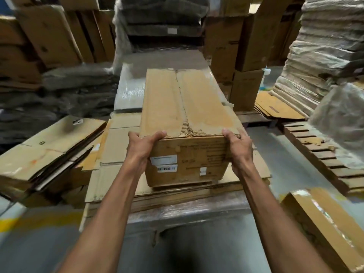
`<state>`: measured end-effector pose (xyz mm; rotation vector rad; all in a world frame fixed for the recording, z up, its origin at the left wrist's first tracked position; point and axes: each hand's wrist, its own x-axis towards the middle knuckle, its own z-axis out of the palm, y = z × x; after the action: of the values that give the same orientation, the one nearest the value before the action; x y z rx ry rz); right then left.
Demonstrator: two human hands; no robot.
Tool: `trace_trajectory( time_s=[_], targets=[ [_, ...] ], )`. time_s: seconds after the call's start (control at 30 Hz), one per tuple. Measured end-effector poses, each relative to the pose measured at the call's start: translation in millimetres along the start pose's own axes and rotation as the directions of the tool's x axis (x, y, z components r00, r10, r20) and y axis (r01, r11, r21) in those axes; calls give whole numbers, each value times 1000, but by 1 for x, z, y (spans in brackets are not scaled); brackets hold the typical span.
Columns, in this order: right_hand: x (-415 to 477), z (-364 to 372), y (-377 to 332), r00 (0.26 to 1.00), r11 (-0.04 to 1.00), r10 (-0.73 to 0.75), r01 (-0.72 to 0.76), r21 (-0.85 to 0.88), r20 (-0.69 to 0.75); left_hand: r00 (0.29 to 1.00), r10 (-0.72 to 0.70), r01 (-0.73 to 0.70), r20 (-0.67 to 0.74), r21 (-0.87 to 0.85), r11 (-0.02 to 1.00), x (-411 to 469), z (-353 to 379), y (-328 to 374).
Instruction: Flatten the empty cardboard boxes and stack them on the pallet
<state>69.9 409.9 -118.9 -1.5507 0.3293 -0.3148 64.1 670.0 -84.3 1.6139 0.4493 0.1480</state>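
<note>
Now we clasp the near end of the box, left grip and right grip curled over its top corners; it lies lengthwise away from us on the flattened stack.

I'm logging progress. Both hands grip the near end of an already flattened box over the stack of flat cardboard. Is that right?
Not quite: the box is not flattened. The head view shows it still standing at full height, top flaps closed. The rest holds: the left hand and right hand grip its near end, over the stack of flat cardboard.
</note>
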Motion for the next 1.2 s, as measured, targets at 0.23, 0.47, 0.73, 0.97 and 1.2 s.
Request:
trace_trajectory(
  time_s=[0.23,0.47,0.73,0.97,1.2],
  targets=[
    [-37,10,45,990,999,12,-19,-51,-139,996,-86,86,-29,-9,996,-20,-12,-56],
    [-49,10,120,924,819,366,-264,509,-111,991,58,-43,-122,127,991,-32,-5,-58],
    [-86,61,181,722,454,631,-639,621,283,697,620,-650,360,681,336,-57,50,-72],
    [-84,85,162,692,395,691,-605,691,210,596,617,-647,514,762,-9,-39,50,-63],
    [-80,104,69,822,320,483,-487,813,302,593,613,-659,523,752,-4,8,52,65]
  ],
)
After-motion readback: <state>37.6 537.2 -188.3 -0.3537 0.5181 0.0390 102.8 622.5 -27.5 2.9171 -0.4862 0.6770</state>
